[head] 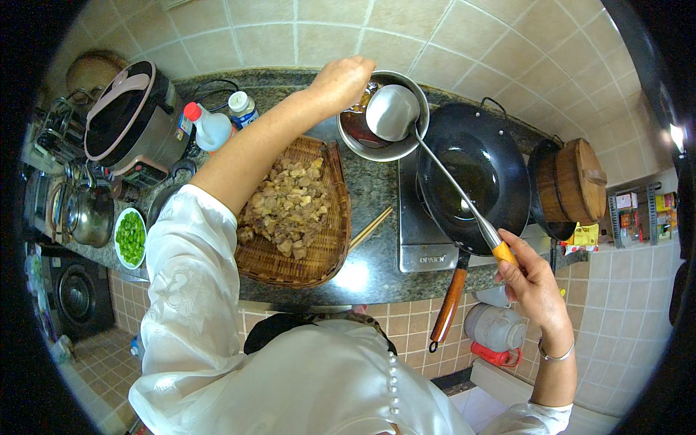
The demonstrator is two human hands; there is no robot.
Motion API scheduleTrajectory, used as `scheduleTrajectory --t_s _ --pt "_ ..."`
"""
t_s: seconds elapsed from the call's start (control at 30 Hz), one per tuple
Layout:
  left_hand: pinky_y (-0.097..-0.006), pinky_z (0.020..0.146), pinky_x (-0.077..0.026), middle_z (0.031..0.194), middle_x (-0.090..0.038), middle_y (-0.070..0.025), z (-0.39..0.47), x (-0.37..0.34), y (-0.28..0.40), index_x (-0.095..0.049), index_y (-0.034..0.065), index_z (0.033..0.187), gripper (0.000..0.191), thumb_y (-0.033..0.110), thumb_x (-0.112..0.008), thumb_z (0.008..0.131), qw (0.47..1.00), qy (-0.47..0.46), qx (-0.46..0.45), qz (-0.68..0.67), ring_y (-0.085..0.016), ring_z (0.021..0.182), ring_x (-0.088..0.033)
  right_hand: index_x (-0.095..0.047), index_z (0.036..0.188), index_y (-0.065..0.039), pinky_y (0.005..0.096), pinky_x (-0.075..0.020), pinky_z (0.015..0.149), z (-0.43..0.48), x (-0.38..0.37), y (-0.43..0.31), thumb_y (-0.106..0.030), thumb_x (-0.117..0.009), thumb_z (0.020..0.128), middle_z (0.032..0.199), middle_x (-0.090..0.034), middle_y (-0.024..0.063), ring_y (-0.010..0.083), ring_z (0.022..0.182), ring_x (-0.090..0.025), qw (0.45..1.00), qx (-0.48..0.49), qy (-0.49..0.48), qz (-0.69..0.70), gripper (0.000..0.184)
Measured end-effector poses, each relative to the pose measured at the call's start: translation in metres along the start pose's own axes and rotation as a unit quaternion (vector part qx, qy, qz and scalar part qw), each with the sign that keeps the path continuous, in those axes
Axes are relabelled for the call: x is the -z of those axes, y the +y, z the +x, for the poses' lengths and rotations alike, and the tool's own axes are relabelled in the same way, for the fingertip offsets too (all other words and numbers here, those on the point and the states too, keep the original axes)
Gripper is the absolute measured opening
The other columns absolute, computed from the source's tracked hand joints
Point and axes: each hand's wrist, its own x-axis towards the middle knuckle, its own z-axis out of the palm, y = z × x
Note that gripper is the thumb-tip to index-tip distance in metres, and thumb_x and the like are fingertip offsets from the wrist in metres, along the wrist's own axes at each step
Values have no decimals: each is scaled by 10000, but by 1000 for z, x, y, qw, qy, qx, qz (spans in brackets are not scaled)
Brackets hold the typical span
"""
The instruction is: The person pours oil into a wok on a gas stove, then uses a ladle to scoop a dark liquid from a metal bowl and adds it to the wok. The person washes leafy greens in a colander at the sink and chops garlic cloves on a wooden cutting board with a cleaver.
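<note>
My right hand (533, 283) grips the yellow handle end of a steel wok ladle (392, 113). The ladle's shaft crosses above a black wok (467, 163), and its round head is over a steel bowl (421, 128). Dark reddish-brown liquid (361, 128) lies in the bowl. At the bowl's upper left rim is my left hand (345, 81), fingers curled; what they grip is hidden. Something shiny shows just below those fingers. A little clear liquid, apparently oil (462, 182), pools in the wok. Under my left forearm, chopped cooked meat (293, 206) lies in a woven bamboo basket (293, 272).
Chopsticks (371, 228) lie between the basket and the cooktop (424, 255). The wok's wooden handle (450, 304) juts past the counter edge. Leftward are a bowl of chopped green peppers (130, 238), bottles (212, 128) and an electric cooker (136, 114). A wooden bucket (571, 182) stands right.
</note>
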Motion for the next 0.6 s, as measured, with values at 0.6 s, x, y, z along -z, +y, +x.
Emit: scheduleTrajectory --t_s 0.6 --pt "-474 732 -535 899 -640 -228 -6 9 -13 -595 -27 924 137 5 -569 793 1000 4 2 14 -403 858 -650 -465 1393 -68 213 -410 510 9 -9 -15 -113 -581 956 773 -580 4 41 575 -448 1000 1 -1 -10 454"
